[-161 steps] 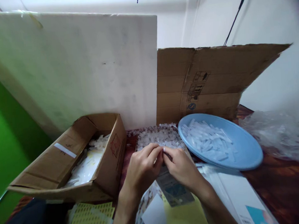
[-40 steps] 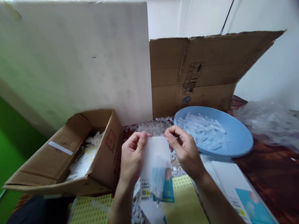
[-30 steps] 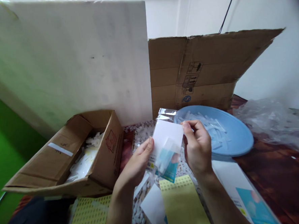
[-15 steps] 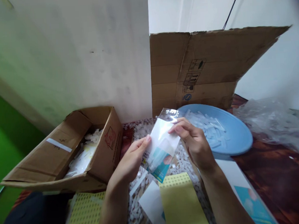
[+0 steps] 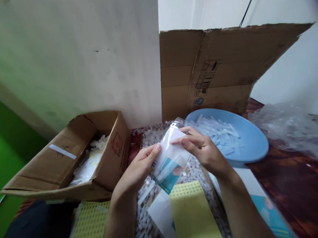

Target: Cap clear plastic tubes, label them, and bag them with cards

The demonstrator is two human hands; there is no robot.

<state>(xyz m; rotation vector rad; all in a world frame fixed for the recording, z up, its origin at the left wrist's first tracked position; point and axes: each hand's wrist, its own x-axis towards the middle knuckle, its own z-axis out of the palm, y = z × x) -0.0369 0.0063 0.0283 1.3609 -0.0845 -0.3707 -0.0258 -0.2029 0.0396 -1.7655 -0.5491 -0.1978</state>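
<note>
Both hands pinching one clear packet (image 5: 170,157), white card and blue print inside, fingers (image 5: 153,150) closed on its edges

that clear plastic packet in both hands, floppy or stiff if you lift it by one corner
The clear packet would probably sag some; its film crinkles between the left hand and right hand. The white card inside likely stiffens it. Its glossy film may be slippery.

Clear packet (image 5: 170,157) print too blurred to read, its upper edge hidden under right hand (image 5: 201,150), possibly folded
</note>
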